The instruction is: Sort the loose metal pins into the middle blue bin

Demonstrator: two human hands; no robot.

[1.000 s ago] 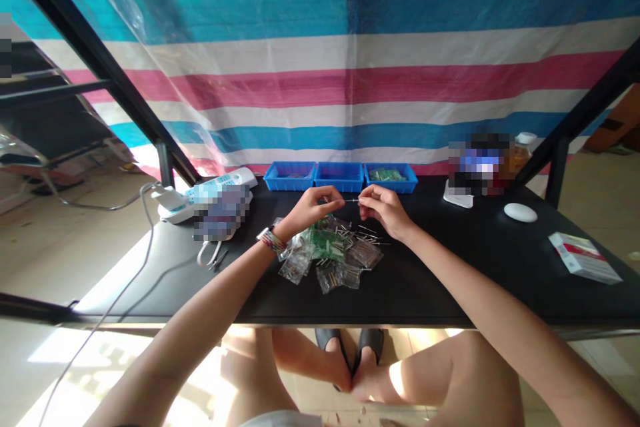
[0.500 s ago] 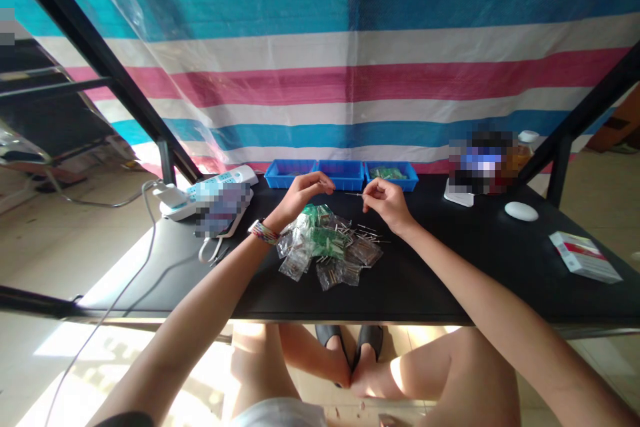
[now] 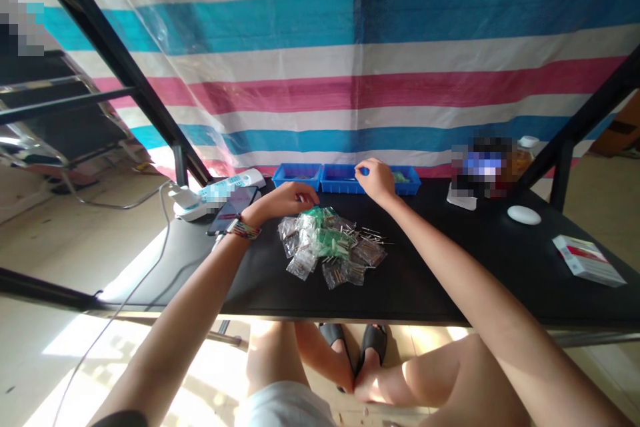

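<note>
My right hand (image 3: 377, 181) is over the middle blue bin (image 3: 336, 187), its fingertips pinched on a thin metal pin, of which only a faint pale end shows. My left hand (image 3: 289, 200) hovers by the far left side of a heap of small parts, fingers loosely curved and apart, nothing seen in them. In that heap lie clear plastic packets (image 3: 303, 261), green packets (image 3: 334, 240) and, on its right, loose thin metal pins (image 3: 371, 233).
Beside the middle bin stand a left blue bin (image 3: 297, 177) and a right one holding green packets (image 3: 401, 177). A power strip (image 3: 235, 181) and phone (image 3: 233, 207) lie left. At right are a white oval object (image 3: 524, 215) and a small box (image 3: 587, 260).
My right hand has moved forward and slightly left with the pin, from in front of the bins to above the middle one. My left hand has drawn back to the left. The view shifted slightly.
</note>
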